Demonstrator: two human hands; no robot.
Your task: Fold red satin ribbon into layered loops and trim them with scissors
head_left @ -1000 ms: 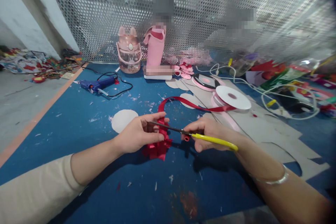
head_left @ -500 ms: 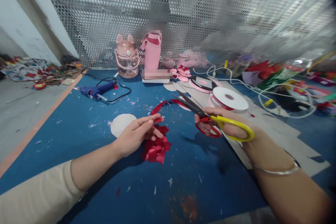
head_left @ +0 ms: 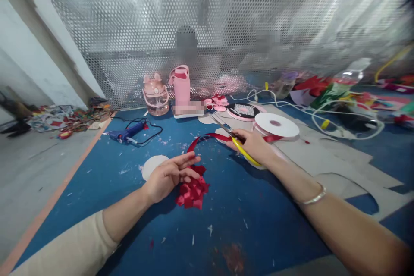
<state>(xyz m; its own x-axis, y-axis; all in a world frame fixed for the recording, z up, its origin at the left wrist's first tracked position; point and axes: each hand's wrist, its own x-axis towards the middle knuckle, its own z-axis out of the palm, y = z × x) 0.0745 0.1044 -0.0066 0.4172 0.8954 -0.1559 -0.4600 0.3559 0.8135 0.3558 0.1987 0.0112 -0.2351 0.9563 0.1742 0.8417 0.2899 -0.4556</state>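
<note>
My left hand [head_left: 168,175] rests on the blue table [head_left: 246,215] with its fingers stretched out over a bunch of folded red ribbon [head_left: 193,192], touching its top edge. My right hand [head_left: 255,146] is reached out further back, closed round the yellow-handled scissors [head_left: 237,145], whose blades point away to the upper left. The loose end of red ribbon [head_left: 207,138] curves from the white spool [head_left: 276,124] past the scissors toward my left hand.
A white paper disc [head_left: 152,165] lies left of my left hand. A blue glue gun [head_left: 127,133] with a black cord lies at the back left. Pink bottle [head_left: 156,94], pink pouch [head_left: 181,86], grey card sheets [head_left: 326,159], white cables and a perforated metal screen stand behind.
The scissors left the red bunch; my right hand carried them away toward the spool at the back. My left hand let its fingers spread over the bunch. The view tilted up.
</note>
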